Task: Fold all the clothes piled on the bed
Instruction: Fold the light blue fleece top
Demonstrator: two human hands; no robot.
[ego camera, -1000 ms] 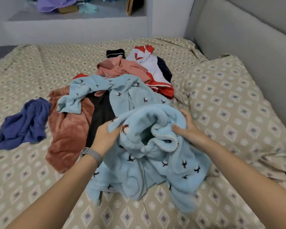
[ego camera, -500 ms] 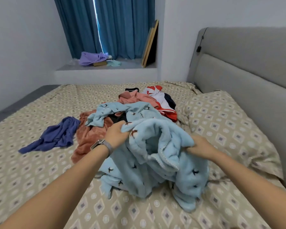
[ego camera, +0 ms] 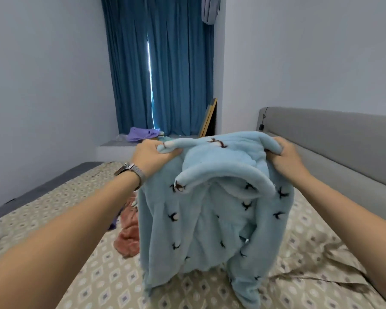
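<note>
Nearest to us, the bed (ego camera: 103, 279) shows its beige diamond-patterned sheet, with our two bare forearms reaching out over it. Between them hangs the light blue fleece garment (ego camera: 212, 219), printed with small dark birds, held up in the air so that its lower edges trail onto the sheet. Our left hand (ego camera: 153, 157), a metal-band watch (ego camera: 130, 172) on its wrist, grips one top corner with curled fingers; our right hand (ego camera: 286, 156) clutches the opposite top corner the same way. Just behind the garment on the left, a rust-pink piece of clothing (ego camera: 129, 235) lies crumpled on the bed. To the right runs the grey padded headboard (ego camera: 332, 139). Farther back, a purple cloth (ego camera: 140, 133) sits on the window ledge before the blue curtains (ego camera: 163, 63).
</note>
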